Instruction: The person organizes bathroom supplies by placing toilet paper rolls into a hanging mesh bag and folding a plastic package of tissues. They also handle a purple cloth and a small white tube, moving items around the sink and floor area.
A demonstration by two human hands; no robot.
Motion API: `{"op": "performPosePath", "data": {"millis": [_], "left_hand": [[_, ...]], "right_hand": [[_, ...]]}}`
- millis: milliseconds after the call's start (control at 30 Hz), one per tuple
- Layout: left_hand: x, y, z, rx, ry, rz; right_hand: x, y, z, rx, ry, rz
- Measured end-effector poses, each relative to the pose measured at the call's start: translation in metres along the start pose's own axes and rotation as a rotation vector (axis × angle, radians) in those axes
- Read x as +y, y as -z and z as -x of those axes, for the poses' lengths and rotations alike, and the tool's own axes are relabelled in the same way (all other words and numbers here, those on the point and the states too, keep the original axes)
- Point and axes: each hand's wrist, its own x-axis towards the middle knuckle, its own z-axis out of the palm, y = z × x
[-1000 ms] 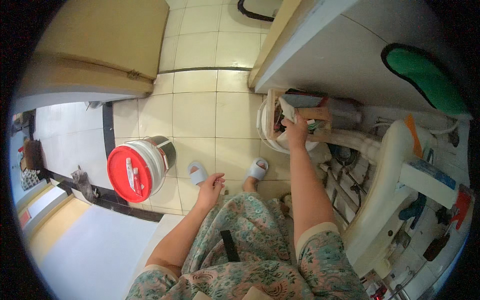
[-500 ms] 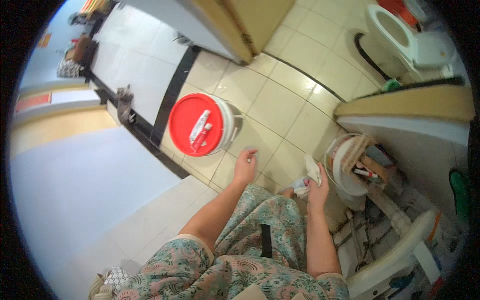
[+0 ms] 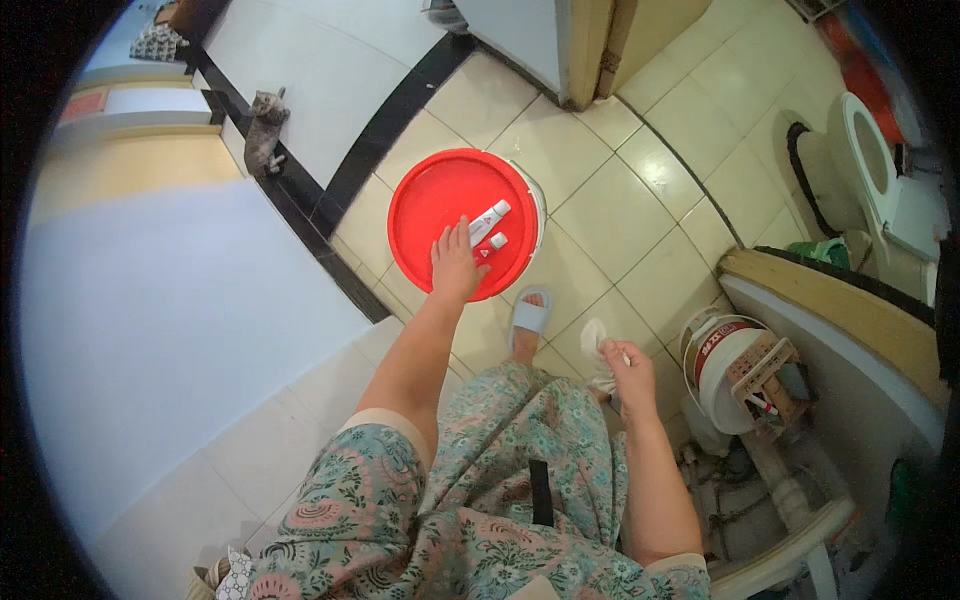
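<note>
My left hand (image 3: 457, 264) lies over the red lid (image 3: 430, 195) of a white bucket (image 3: 540, 210), fingers apart at the near ends of two tubes. One tube (image 3: 490, 222) is white; the other tube (image 3: 490, 246), beside it, is red with a white cap. Whether my fingertips touch them I cannot tell. Lower on the right, my right hand (image 3: 630, 380) is closed on a thin white cloth (image 3: 593, 338) that sticks up and hangs below the fingers.
My foot in a grey slipper (image 3: 530, 312) stands near the bucket. A grey cat (image 3: 265, 132) is by the dark threshold at left. To the right are a white bucket (image 3: 718, 365) with a brown basket (image 3: 765, 372), pipes (image 3: 775, 480) and a toilet (image 3: 865, 150).
My left hand has moved forward from beside the bucket onto its lid at the tubes. The right hand still holds the cloth. The view has shifted, and the cat's posture has changed.
</note>
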Motion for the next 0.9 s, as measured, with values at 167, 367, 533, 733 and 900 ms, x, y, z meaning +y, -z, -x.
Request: {"op": "performPosePath", "data": {"millis": [167,367,533,733,900], "left_hand": [[-0.010,-0.015,-0.019,-0.021,-0.111,-0.250],[-0.016,0.020,-0.020,-0.118,0.198,0.202],[0.029,0.062,0.018,-0.208,0.231,0.653],[0.102,0.065,0.094,-0.620,0.001,0.690],[0.116,0.096,0.097,-0.824,-0.193,0.716]], "right_hand": [[-0.003,-0.019,-0.007,-0.087,-0.131,0.133],[-0.013,-0.059,-0.018,-0.287,-0.017,0.033],[-0.024,-0.080,-0.015,-0.336,0.072,-0.027],[-0.022,-0.062,0.001,-0.358,-0.141,-0.339],[-0.014,-0.040,0.019,-0.237,-0.168,-0.392]]}}
